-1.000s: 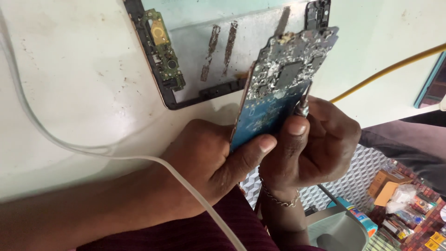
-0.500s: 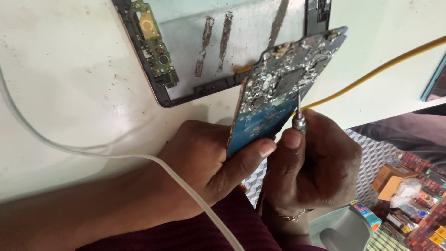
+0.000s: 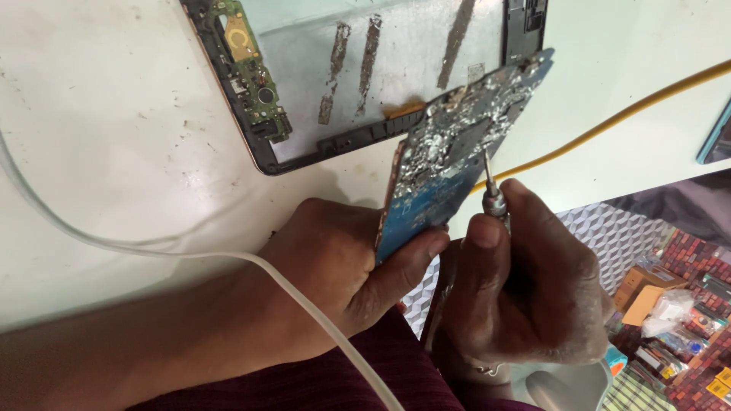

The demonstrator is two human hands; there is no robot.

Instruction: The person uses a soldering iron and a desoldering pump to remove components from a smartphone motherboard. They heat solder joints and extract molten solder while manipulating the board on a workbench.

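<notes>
On white table (image 3: 114, 152) (scuffed) — frame (image 3: 365, 84), cables (image 3: 609, 118)

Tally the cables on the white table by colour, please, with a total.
White cable: 1
Yellow cable: 1
Total: 2

Blue circuit board (image 3: 445, 183) tilted upright, screwdriver (image 3: 493, 194) tip touching it
</notes>
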